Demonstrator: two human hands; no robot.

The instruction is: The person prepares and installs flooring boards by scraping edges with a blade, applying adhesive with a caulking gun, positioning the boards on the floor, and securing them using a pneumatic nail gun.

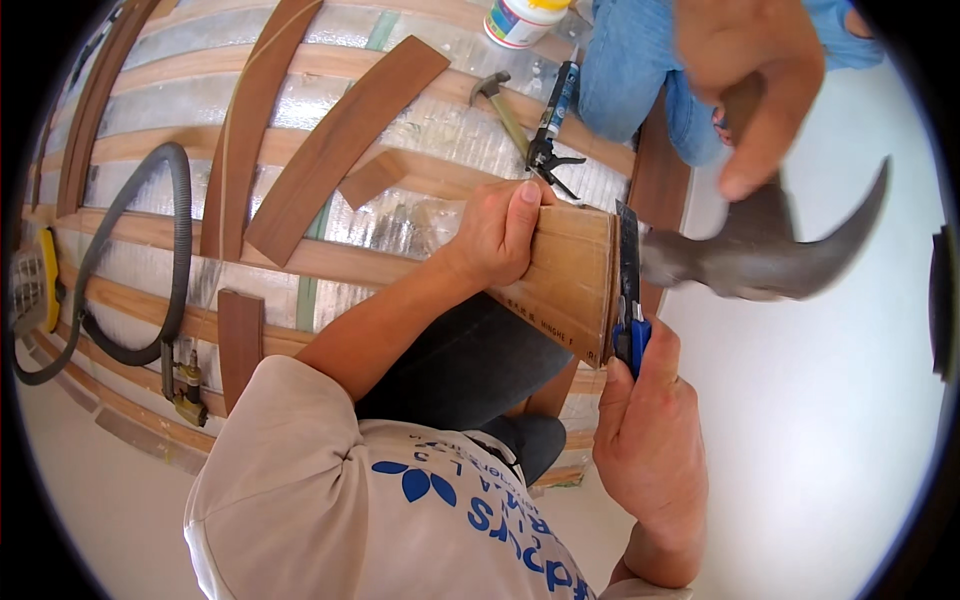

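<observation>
the shirt [280, 500] bears blue lettering [481, 516], the held plank [568, 250] dark print [555, 328], the tub [530, 22] a coloured label [508, 28].

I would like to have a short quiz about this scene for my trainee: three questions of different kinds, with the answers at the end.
1. Which tool does the person's right hand hold? A) a paint brush; B) a blue-handled knife; C) a drill.
2. True or false: the person's left hand is empty.
3. Fill in: the co-worker's hand, at the upper right of the picture, holds a claw ____.

Key:
1. B.
2. False; it holds a wooden board.
3. Hammer.
</observation>
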